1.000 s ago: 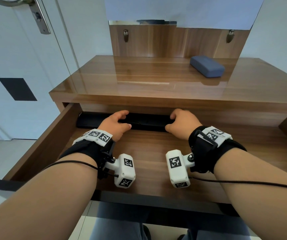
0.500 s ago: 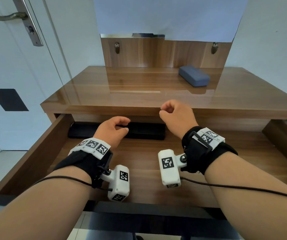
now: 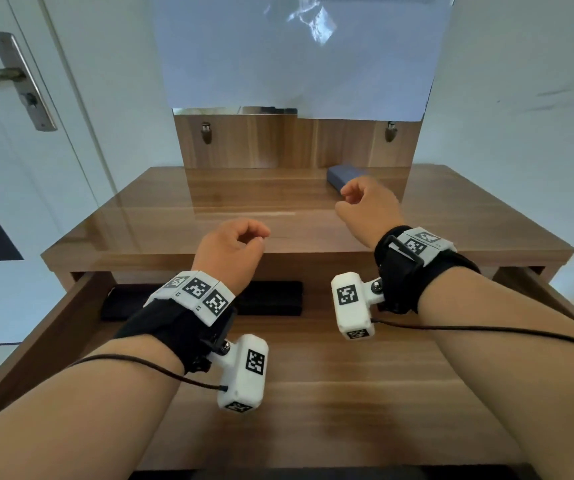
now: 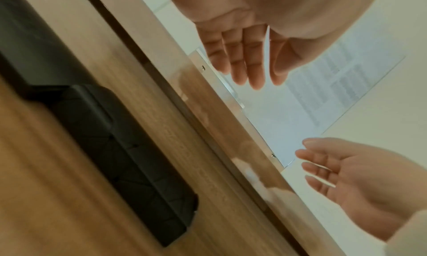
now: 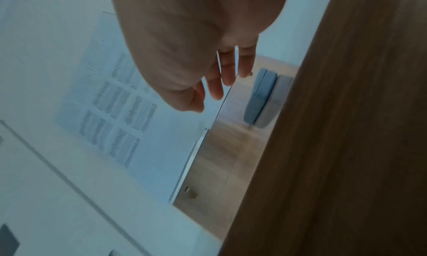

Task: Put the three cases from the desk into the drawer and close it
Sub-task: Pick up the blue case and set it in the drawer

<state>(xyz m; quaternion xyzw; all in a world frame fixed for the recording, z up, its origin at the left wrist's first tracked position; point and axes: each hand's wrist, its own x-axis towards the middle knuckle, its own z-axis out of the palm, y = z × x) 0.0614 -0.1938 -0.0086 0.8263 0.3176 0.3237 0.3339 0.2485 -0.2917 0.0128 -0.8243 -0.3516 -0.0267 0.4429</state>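
Black cases [image 3: 271, 297] already lie at the drawer's [image 3: 365, 386] back; the blue case [image 3: 339, 175], upper right, remains on the surface [image 3: 244, 202]. Both hands, left hand [image 3: 231, 249] and right hand [image 3: 368, 209], hang loosely curled, empty.

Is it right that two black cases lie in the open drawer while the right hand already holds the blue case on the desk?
Not quite. The right hand holds nothing; in the head view it only reaches toward the blue case. The rest is right.
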